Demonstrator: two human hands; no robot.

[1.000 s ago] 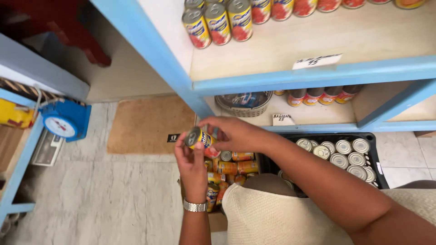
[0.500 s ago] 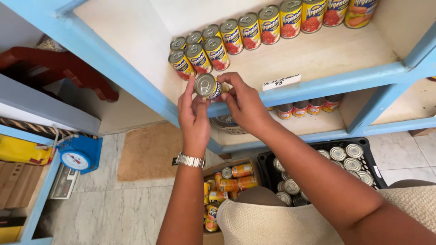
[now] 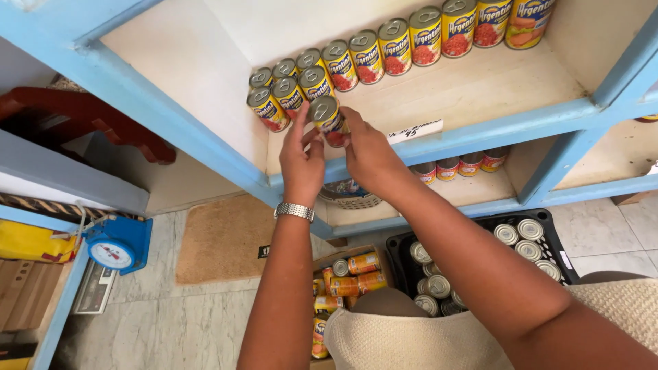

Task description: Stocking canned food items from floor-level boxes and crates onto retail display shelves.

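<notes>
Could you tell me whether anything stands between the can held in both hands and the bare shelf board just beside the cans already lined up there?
Nothing visible does. The can is held by both hands just right of the front cans, and the shelf board beside it lies bare.

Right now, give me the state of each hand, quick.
Left hand: closed on the can, fingers on its left side.
Right hand: closed on the same can, gripping from the right.

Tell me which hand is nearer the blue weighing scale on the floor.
Left. The left hand, wearing the wristwatch, is on the scale's side of the held can, up and to the right of the scale. The right hand grips the can's far side, farther away.
</notes>
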